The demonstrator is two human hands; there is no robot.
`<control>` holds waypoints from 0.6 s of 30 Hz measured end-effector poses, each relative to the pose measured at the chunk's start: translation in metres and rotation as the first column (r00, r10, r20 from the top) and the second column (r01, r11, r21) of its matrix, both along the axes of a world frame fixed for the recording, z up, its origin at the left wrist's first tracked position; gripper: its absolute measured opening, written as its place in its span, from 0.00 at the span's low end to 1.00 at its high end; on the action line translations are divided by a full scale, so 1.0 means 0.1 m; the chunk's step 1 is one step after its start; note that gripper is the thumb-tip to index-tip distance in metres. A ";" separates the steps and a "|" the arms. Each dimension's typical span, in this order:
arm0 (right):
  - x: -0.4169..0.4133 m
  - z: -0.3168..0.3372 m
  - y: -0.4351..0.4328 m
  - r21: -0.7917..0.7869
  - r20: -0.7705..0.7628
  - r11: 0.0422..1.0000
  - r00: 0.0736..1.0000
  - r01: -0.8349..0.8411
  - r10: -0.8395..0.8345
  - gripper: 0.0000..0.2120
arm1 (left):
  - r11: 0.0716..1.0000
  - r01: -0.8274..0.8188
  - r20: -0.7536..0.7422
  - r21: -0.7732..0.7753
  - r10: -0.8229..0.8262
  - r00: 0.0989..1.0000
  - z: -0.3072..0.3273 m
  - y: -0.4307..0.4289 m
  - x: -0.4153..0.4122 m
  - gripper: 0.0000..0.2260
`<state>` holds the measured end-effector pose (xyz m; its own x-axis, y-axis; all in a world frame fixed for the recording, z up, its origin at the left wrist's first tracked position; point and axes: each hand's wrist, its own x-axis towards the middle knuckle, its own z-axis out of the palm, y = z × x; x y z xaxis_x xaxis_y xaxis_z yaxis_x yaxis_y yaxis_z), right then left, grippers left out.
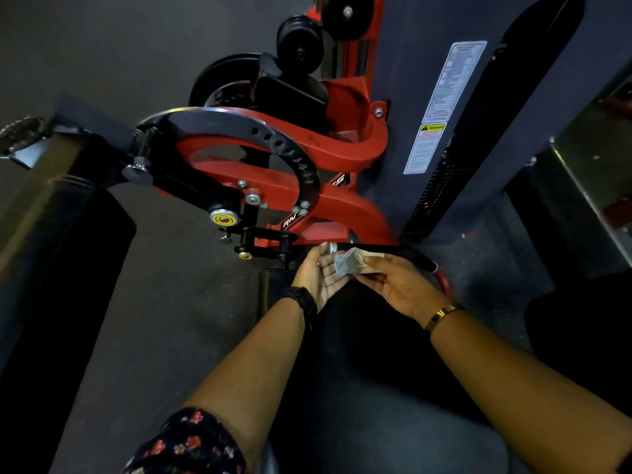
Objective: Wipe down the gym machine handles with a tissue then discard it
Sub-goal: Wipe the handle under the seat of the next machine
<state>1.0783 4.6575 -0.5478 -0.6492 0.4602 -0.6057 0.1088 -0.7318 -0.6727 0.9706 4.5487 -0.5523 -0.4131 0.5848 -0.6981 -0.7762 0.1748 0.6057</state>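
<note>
A crumpled tissue (347, 263) is pinched by the right hand (396, 283) just beside the black handle (415, 256) and rested against the flat, upturned left hand (319, 273). How much wiping is done cannot be told; discarding is judged outstanding.

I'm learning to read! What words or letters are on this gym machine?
"RN": white letters on the red frame, the rest hidden.
Black badge higher up: blurred.
White sticker on the grey panel: too small to read.
Yellow sticker below it: too blurred to read.
</note>
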 end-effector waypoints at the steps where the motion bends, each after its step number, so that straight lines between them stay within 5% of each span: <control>1: -0.04 -0.08 0.07 0.011 0.006 1.000 1.000 -0.005 0.005 0.08 | 1.000 0.001 0.000 -0.006 -0.001 1.000 -0.07 0.07 -0.05 0.18; 6: -0.28 -0.40 0.34 0.102 0.047 0.995 0.999 0.012 -0.017 0.05 | 0.995 -0.085 -0.113 -0.059 0.078 0.991 -0.35 0.38 -0.30 0.15; 9: -0.45 -0.71 0.46 0.300 0.132 0.953 0.988 0.043 -0.086 0.09 | 0.984 -0.136 -0.236 -0.117 0.106 0.966 -0.63 0.52 -0.43 0.17; 14: -0.66 -1.10 0.41 0.723 0.414 0.646 0.902 -0.247 -0.119 0.07 | 0.980 -0.115 -0.278 -0.165 0.066 0.958 -1.12 0.65 -0.50 0.17; 18: -0.83 -1.37 0.26 0.863 0.393 0.304 0.915 -0.403 0.093 0.23 | 0.951 -0.301 -0.098 -0.066 0.294 0.951 -1.38 0.71 -0.57 0.17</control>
<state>0.9948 4.6836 -0.6846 -0.7554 0.6534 -0.0493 0.4203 0.4255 -0.8014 0.9139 4.6193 -0.6903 -0.6204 0.3703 -0.6914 -0.7460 -0.0064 0.6660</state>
